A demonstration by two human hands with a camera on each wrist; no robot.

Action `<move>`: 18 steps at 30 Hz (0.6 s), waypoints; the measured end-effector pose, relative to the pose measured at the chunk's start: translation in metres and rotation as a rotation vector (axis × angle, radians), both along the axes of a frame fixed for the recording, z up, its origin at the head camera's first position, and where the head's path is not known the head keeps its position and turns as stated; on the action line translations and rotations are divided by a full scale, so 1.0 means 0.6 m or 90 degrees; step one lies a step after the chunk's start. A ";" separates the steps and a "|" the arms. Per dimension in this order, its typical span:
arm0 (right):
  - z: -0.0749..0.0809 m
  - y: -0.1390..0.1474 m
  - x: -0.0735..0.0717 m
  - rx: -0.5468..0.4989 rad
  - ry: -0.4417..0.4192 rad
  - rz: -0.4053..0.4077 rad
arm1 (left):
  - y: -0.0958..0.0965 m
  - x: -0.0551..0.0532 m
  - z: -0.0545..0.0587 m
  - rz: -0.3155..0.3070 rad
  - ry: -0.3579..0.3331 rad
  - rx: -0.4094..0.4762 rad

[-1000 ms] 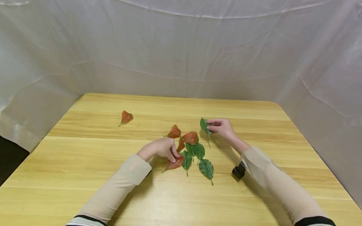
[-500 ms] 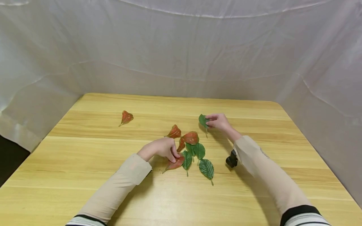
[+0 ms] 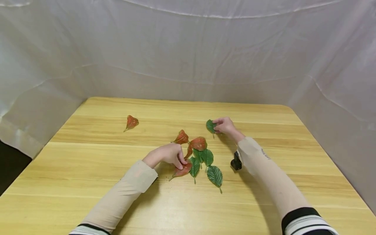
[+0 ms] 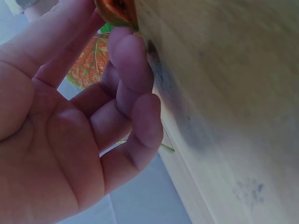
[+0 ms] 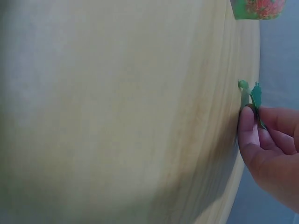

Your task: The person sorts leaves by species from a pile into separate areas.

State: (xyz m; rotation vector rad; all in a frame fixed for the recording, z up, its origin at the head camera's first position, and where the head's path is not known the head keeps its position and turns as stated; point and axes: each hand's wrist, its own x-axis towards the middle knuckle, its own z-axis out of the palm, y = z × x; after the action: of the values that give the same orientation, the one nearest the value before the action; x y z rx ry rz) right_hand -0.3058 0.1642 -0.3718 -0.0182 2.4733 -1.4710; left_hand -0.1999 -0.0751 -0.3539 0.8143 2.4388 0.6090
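My left hand point(image 3: 167, 154) pinches the edge of a red leaf point(image 3: 182, 171) low over the table, its other fingers bent near the wood. In the left wrist view that leaf point(image 4: 117, 11) shows at the top, at the fingertips. Farther back on the right, my right hand point(image 3: 225, 125) holds a green leaf point(image 3: 210, 126) between thumb and fingers, stem hanging toward me. The right wrist view shows this leaf point(image 5: 256, 95) close to the wood. Beside my left hand lie red leaves point(image 3: 198, 143) and green leaves point(image 3: 207, 158), some overlapping.
A lone red leaf point(image 3: 131, 122) lies at the back left of the wooden table point(image 3: 88, 163). Nearest to me in the cluster is a ribbed green leaf point(image 3: 215, 176). Pale cloth point(image 3: 188, 58) hangs around the table's back and sides.
My right hand has moved back and slightly left with the green leaf, lowering it toward the table. My left hand stays in place on the red leaf.
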 end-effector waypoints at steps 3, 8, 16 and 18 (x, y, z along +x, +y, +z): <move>-0.003 0.001 -0.001 0.006 -0.002 -0.004 | 0.000 0.000 0.000 -0.005 0.002 0.002; -0.002 0.002 0.000 0.014 0.003 0.000 | 0.001 0.000 0.000 -0.003 -0.002 0.002; 0.001 0.004 0.006 0.062 0.021 -0.016 | 0.000 -0.001 0.000 -0.014 0.006 0.002; 0.003 0.005 0.007 0.077 0.024 -0.024 | 0.000 -0.002 0.000 -0.014 0.007 0.002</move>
State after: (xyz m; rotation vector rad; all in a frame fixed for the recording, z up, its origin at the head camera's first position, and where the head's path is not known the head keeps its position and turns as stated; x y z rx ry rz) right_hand -0.3015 0.1670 -0.3701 0.0252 2.6019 -1.3452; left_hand -0.2009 -0.0754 -0.3541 0.8469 2.4352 0.6020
